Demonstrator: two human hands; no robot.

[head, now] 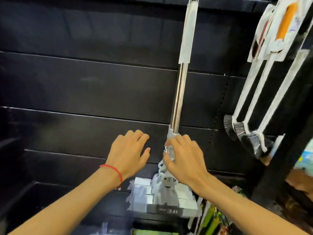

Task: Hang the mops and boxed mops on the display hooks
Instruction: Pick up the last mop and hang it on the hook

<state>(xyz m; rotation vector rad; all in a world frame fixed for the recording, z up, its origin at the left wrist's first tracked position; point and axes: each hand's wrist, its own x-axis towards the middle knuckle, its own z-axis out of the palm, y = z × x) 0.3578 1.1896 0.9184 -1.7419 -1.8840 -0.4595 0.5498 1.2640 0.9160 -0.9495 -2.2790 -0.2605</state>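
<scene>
The black display wall [84, 92] fills the far side, its slatted panels bare across the left and middle. One mop [179, 95] hangs upright right of centre, its chrome pole rising to a white grip whose top end runs out of the frame, so whether it already sits on a hook cannot be told. Its wrapped white mop head [169, 199] hangs low and near. At the far right, carded long-handled brushes [257, 97] hang in a row. The right hand [184, 160] grips the mop's plastic wringer joint just below the pole, fingers and thumb curled round it. The left hand [130, 155] hovers just left of the mop, fingers loosely spread, holding nothing, a red string bracelet [115, 170] on its wrist. This looks like an early stage: one mop is being settled, and no boxed mops are on the wall.
</scene>
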